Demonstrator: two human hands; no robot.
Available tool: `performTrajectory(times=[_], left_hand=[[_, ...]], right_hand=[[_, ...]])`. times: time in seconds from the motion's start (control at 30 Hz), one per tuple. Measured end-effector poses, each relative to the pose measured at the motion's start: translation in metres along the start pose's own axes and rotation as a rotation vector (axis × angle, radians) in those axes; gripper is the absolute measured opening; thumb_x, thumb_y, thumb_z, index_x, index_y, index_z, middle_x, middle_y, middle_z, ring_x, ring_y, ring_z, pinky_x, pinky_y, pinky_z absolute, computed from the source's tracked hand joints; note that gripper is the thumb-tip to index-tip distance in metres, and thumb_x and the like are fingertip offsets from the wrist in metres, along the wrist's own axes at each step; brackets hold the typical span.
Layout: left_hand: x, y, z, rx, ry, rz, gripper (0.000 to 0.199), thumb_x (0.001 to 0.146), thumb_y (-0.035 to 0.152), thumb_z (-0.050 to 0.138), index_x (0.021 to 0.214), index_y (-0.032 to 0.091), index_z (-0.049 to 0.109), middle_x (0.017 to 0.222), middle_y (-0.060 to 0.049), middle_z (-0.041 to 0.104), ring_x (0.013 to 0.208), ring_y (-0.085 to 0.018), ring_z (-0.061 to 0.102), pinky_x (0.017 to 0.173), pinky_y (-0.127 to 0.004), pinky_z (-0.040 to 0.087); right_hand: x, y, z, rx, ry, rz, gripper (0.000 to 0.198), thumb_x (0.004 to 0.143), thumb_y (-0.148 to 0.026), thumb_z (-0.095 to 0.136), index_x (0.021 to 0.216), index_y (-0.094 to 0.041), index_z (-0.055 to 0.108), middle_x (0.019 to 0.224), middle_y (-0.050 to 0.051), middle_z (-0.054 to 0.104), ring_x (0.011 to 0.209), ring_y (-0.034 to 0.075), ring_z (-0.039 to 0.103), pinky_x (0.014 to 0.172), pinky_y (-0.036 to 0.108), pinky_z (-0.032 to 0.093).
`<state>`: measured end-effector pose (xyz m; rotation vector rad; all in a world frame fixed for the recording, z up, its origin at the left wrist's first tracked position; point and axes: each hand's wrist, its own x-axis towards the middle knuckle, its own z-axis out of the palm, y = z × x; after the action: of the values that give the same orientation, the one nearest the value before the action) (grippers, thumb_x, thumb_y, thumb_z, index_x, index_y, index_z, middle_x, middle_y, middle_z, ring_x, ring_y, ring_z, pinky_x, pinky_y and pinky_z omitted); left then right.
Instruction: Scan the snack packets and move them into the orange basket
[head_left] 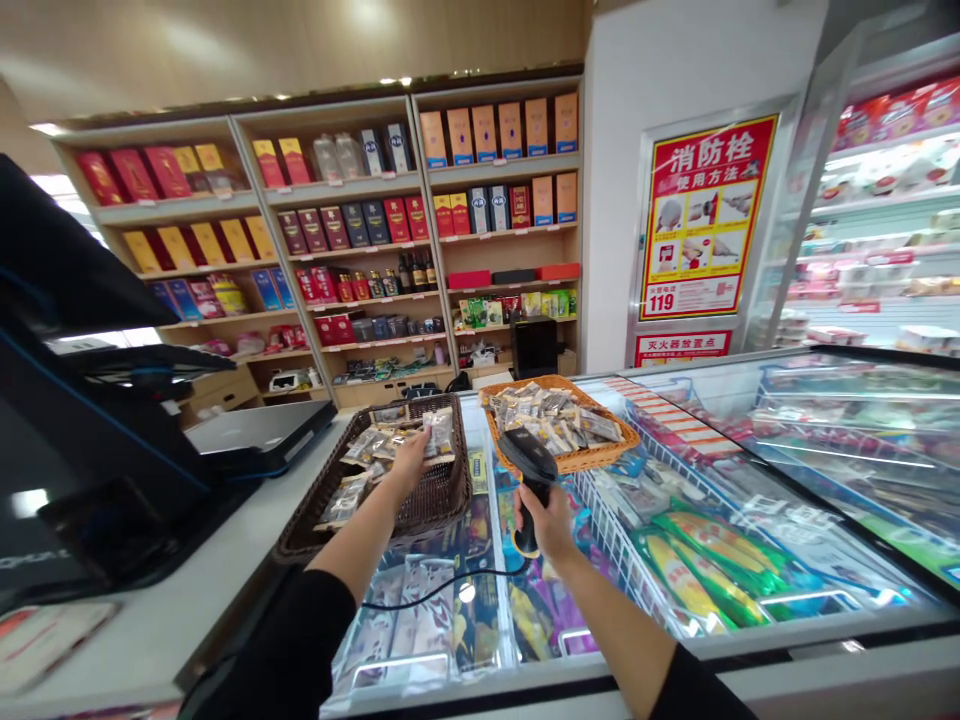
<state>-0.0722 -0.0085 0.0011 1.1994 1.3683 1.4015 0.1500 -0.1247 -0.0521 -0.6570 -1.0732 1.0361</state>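
My right hand (551, 520) is wrapped round the handle of a black barcode scanner (531, 455) with yellow trim, its head pointing up and to the left. A black cable runs from the handle's base to the left. My left hand (409, 462) pinches a small clear-and-tan snack packet (439, 432) at the far right part of a dark brown wicker basket (442, 495). More such packets lie in that basket to the left of my hand. Beyond the scanner, an orange-brown wicker basket (600, 460) is heaped with similar packets.
Both baskets rest on a glass-topped freezer (637, 560) full of packaged frozen goods. A counter (142, 630) with a scale (262, 435) and a black checkout machine (67, 430) stands at left. Shelves of boxes (352, 225) line the back wall, and a lit display cooler (885, 230) is at right.
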Motion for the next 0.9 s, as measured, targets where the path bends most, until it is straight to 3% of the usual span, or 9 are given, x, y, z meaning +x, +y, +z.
performTrajectory(times=[0.1,0.23,0.37,0.47,0.7,0.9], left_hand=[[-0.009,-0.005,0.005,-0.206,-0.141,-0.115,0.026,0.069,0.037,0.071,0.084,0.018,0.064,0.076,-0.005,0.070,0.065,-0.018,0.065,0.062,-0.031,0.053],[-0.016,0.001,0.005,-0.199,-0.358,-0.103,0.045,0.053,0.020,0.082,0.095,0.018,0.064,0.089,-0.005,0.071,0.075,-0.018,0.068,0.067,-0.028,0.054],[-0.013,0.003,0.001,-0.203,-0.311,-0.066,0.048,0.051,0.014,0.077,0.097,0.017,0.064,0.088,-0.006,0.071,0.075,-0.019,0.067,0.067,-0.028,0.053],[-0.010,0.001,-0.003,-0.165,-0.232,-0.104,0.042,0.056,0.017,0.069,0.097,0.015,0.064,0.083,-0.005,0.069,0.069,-0.018,0.066,0.060,-0.026,0.052],[-0.027,0.003,-0.007,0.115,-0.509,-0.272,0.086,0.056,0.013,0.072,0.135,0.034,0.045,0.088,0.001,0.067,0.084,-0.018,0.063,0.069,-0.030,0.054],[-0.023,-0.003,-0.009,0.140,-0.481,-0.268,0.074,0.056,0.011,0.065,0.126,0.030,0.053,0.087,0.000,0.067,0.078,-0.018,0.064,0.067,-0.031,0.056]], right_hand=[[-0.003,-0.004,0.000,0.000,-0.117,0.002,0.028,0.076,-0.045,0.063,0.071,-0.018,0.057,0.045,-0.005,0.048,0.033,0.009,0.041,0.036,0.022,0.033],[-0.002,-0.003,-0.002,-0.038,-0.151,-0.014,0.028,0.077,-0.044,0.061,0.069,-0.018,0.056,0.044,-0.005,0.048,0.033,0.009,0.042,0.037,0.022,0.034],[-0.001,-0.002,-0.006,-0.022,-0.138,0.023,0.029,0.076,-0.046,0.063,0.076,-0.017,0.058,0.043,-0.005,0.049,0.034,0.010,0.043,0.037,0.023,0.036],[-0.001,-0.003,-0.006,-0.025,-0.129,0.027,0.030,0.076,-0.046,0.063,0.068,-0.018,0.055,0.042,-0.005,0.049,0.035,0.010,0.043,0.037,0.023,0.036],[-0.002,-0.005,-0.005,-0.010,-0.095,0.010,0.029,0.075,-0.044,0.064,0.081,-0.016,0.058,0.047,-0.006,0.050,0.034,0.009,0.043,0.036,0.023,0.036],[-0.002,-0.005,-0.007,-0.019,-0.099,0.011,0.031,0.076,-0.044,0.063,0.085,-0.016,0.058,0.047,-0.006,0.049,0.034,0.010,0.044,0.037,0.024,0.036]])
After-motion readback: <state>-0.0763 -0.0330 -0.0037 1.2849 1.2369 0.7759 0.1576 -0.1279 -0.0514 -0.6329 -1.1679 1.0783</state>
